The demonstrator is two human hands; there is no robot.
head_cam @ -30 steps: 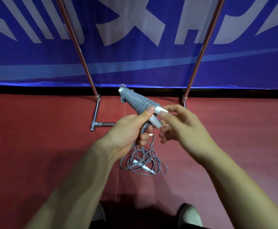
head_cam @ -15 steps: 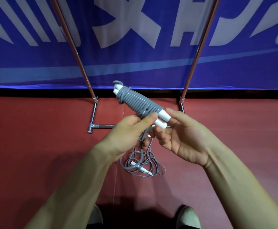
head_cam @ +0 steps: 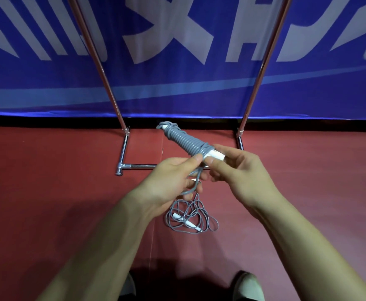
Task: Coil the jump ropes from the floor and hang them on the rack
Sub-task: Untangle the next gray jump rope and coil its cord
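Single view: head-worn, wide-angle, facing forward and down. Own forearms [head_cam: 103, 246] enter from bottom corners, converge mid-frame. Left hand [head_cam: 171, 181] and right hand [head_cam: 245, 170] close to lens, rope [head_cam: 186, 142] between them, at centre. Floor [head_cam: 47, 192] fills lower half; shoes [head_cam: 249, 285] at bottom edge, almost straight below camera. Rack [head_cam: 123, 148] stands just beyond hands, farther off, splays outward toward top edge from wide-angle bend. Banner [head_cam: 177, 94] faces camera squarely, fills upper part.
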